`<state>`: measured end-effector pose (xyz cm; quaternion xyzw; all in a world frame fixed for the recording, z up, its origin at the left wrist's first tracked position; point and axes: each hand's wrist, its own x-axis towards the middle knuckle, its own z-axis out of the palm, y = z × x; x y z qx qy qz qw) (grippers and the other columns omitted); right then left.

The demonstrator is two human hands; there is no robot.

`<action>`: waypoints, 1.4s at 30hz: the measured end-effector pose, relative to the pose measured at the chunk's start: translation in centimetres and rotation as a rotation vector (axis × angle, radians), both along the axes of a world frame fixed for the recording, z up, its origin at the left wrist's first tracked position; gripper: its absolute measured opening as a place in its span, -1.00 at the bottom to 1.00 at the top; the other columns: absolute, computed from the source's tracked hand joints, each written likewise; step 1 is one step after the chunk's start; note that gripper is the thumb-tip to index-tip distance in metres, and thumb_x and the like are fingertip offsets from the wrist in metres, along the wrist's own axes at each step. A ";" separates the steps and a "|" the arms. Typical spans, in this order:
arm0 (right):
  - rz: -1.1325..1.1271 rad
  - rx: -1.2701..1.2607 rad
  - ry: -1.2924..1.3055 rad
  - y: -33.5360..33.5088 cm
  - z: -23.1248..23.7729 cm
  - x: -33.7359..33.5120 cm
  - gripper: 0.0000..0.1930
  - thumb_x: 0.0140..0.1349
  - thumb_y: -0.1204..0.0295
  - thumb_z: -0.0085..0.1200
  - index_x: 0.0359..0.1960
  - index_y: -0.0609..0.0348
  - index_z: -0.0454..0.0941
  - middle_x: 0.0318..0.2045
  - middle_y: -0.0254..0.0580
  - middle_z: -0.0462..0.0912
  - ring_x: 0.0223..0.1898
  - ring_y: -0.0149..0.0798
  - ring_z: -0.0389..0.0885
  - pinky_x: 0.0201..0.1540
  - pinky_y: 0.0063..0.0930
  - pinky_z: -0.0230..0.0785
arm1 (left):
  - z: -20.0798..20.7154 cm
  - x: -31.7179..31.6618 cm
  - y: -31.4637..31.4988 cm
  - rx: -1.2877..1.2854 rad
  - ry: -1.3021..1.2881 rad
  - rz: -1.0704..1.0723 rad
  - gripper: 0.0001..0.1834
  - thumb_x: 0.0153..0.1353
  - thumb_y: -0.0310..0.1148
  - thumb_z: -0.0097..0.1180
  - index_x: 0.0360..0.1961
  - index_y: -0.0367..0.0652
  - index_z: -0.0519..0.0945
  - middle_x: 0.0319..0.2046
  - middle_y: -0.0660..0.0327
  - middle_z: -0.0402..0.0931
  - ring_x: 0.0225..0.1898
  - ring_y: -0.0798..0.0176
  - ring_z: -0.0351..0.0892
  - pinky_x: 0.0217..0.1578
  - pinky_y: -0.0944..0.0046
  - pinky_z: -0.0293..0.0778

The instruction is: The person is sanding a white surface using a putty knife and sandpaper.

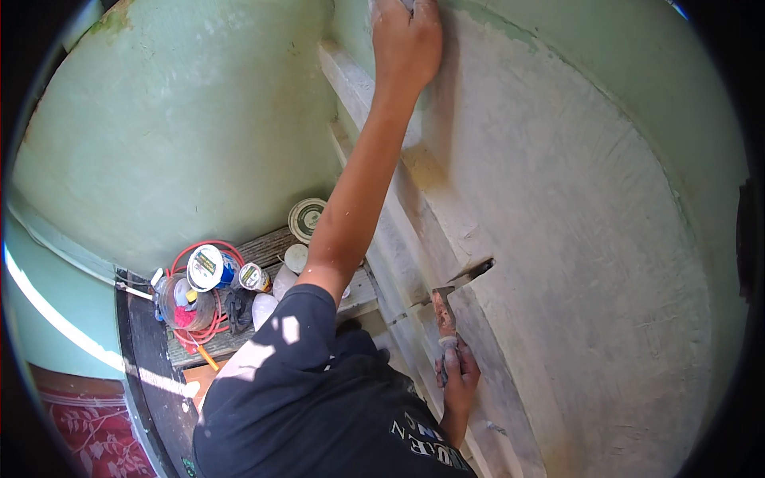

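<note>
My left hand [406, 44] reaches up to the top edge of the view, against the green and grey wall. Its fingers are curled closed; a bit of something greyish shows between them, but the frame cuts it off. Lower down on the right, my right hand [460, 378] is closed around a hand tool [444, 315] with a rust-brown, tapering upper part and a whitish collar. The tool's end points up, beside a dark slot [476, 271] in the pale ledge. Its exact kind does not show clearly. White dust marks my left fingers.
A broad pale-grey plastered surface [590, 239] fills the right. Stepped ledges [422, 215] run diagonally beside my left arm. On wooden planks [267, 247] stand a blue-and-white tub [205, 268], a round-lidded tub [306, 219], a small tub [254, 277], and a coiled red hose [209, 334].
</note>
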<state>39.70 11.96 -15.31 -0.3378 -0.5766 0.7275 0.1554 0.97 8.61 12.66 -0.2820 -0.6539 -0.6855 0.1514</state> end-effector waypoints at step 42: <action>0.035 0.083 -0.010 0.2 -1.6 -0.2 -0.48 0.50 0.40 0.05 0.45 0.27 0.37 -0.47 -0.39 0.55 -0.58 -0.63 0.29 -0.55 -0.71 0.12 | -5.8 -2.9 0.8 0.079 0.121 -0.094 -0.44 0.51 -0.26 -0.20 0.43 -0.36 0.27 -0.29 0.20 0.45 -0.47 0.35 0.40 -0.46 0.28 0.46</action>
